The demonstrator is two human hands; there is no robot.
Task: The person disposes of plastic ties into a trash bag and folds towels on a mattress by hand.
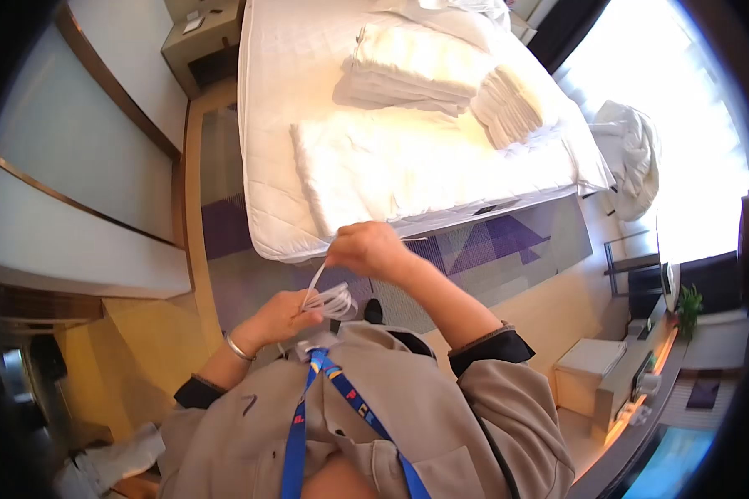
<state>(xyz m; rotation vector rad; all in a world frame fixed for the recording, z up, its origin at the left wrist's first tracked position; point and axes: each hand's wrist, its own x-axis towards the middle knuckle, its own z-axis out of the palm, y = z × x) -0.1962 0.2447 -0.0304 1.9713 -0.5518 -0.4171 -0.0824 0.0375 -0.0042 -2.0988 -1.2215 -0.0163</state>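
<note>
Nearest position, as seen from where I stand: the wearer's tan shirt (250, 449), with a blue lanyard (294, 449) hanging over its front. Forward of the shirt, the left hand (279, 323), a metal bracelet (240, 348) at its wrist, is clamped on a white cord (339, 301). The cord's loops project from between thumb and fingers toward the right. One strand runs from this bundle up to the right hand (370, 251), whose fingertips are pinched on it. The hands are apart, joined only by the strand.

Step in hand, by my judgement: managing the cord, either winding or paying out; direction cannot be determined. The next move calls for a firm left grip so the loops do not spill, and a guided strand without snags.

Beyond the hands: patterned carpet (491, 245), then the mattress (275, 208). The right hand overlaps its near edge in view; contact cannot be confirmed. On the mattress: flat white bedding (349, 175), then a folded white stack (416, 66) with a smaller bundle (512, 104) beside it.
</note>
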